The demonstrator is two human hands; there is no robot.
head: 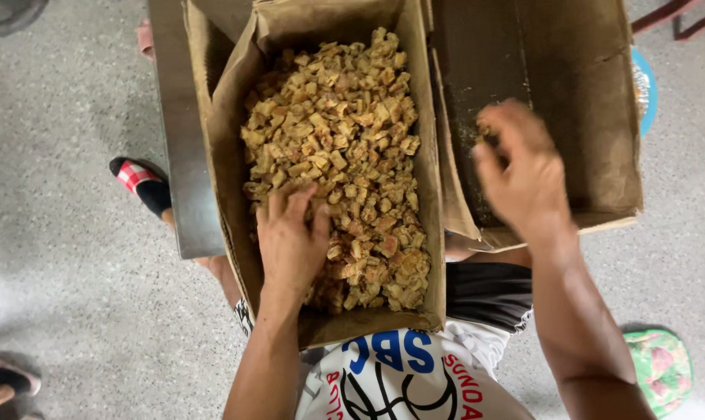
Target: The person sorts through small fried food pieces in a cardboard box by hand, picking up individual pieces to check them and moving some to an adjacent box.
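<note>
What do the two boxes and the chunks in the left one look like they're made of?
Both the full box and the near-empty box look like plain brown corrugated cardboard: matte, creased, with dark, possibly greasy stains. The chunks are golden-brown, rough cubes, probably a dry fried or crisped food; the exact kind is unclear. The left hand rests in them; the right hand is blurred.

Even, soft daylight, no glare. Right hand [521,173] motion-blurred; left hand [290,237] & box [232,167] sharp. Faint shadows on floor [72,233]; slight edge stretch.
</note>
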